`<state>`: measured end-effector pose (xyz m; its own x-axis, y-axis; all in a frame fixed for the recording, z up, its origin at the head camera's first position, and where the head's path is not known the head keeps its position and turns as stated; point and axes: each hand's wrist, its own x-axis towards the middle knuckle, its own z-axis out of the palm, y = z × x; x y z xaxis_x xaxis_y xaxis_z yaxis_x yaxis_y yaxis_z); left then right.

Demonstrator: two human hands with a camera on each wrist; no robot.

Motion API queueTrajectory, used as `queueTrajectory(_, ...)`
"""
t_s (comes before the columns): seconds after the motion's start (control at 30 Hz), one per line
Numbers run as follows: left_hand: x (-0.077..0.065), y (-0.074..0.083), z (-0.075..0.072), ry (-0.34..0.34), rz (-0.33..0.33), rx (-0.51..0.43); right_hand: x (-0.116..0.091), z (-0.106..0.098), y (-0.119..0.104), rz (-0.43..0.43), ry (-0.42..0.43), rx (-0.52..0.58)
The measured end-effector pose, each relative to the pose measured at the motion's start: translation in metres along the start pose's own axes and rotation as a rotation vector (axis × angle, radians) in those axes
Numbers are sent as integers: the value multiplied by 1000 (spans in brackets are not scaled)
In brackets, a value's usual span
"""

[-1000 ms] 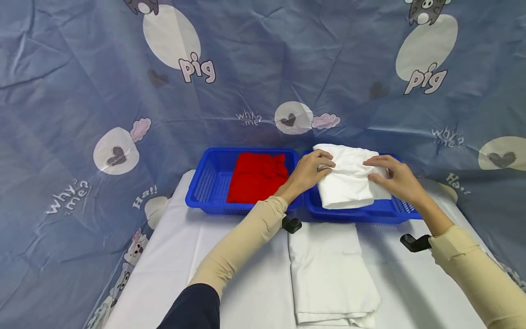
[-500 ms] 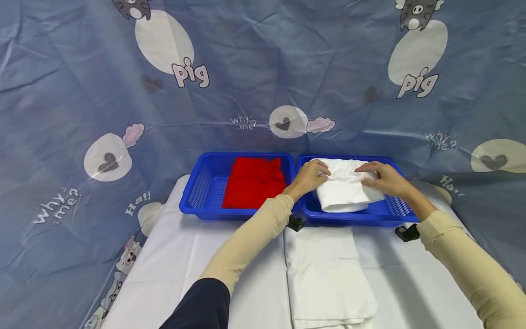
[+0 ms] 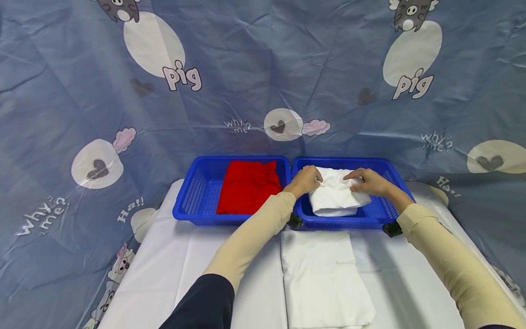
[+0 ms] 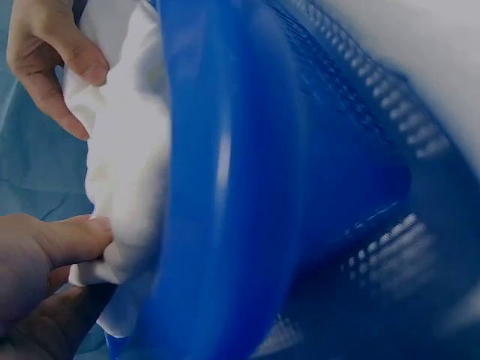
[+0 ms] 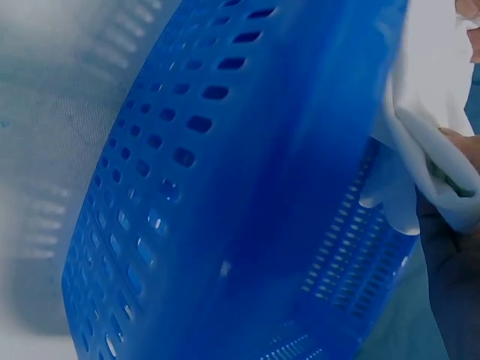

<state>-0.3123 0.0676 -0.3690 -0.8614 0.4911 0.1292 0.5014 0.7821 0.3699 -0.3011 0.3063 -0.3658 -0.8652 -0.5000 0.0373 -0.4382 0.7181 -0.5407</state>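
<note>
Two hands (image 3: 307,179) (image 3: 368,181), two beige sleeves (image 3: 250,237) (image 3: 452,269) and two baskets (image 3: 230,220) (image 3: 341,223) show, with one counter (image 3: 197,269) and one curtain (image 3: 230,55). There is one red cloth (image 3: 249,187) and at least two white cloths (image 3: 334,194) (image 3: 324,283), whose folds leave the exact number unclear. The curtain's print bears "pig" twice.

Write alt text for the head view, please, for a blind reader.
A person's left grip and right grip hold white cloth in a blue basket. Beside it, another basket holds red cloth; more white cloth lies on the table.
</note>
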Motion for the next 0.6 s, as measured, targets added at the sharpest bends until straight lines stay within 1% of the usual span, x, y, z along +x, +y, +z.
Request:
queueTrajectory(0.1, 2, 1, 7, -51, 28, 66, 1, 5, 5, 26, -38, 16)
queueTrajectory(0.17, 2, 3, 10, -95, 31, 112, 2, 7, 7, 30, -62, 18)
queueTrajectory(0.23, 2, 6, 11, -143, 8, 145, 4, 10, 8, 21, -83, 10)
queueTrajectory(0.33, 2, 9, 13, -215, -49, 185, 7, 14, 10, 1, -112, -6)
queueTrajectory(0.4, 3, 10, 13, -253, -67, 217, 10, 16, 12, -6, -130, -17)
queueTrajectory(0.47, 4, 11, 14, -288, -77, 255, 12, 18, 13, -4, -159, -6)
queueTrajectory(0.53, 6, 10, 15, -320, -78, 287, 14, 19, 15, 15, -208, 1)
queueTrajectory(0.6, 7, 9, 16, -342, -76, 319, 14, 19, 15, 53, -283, -4)
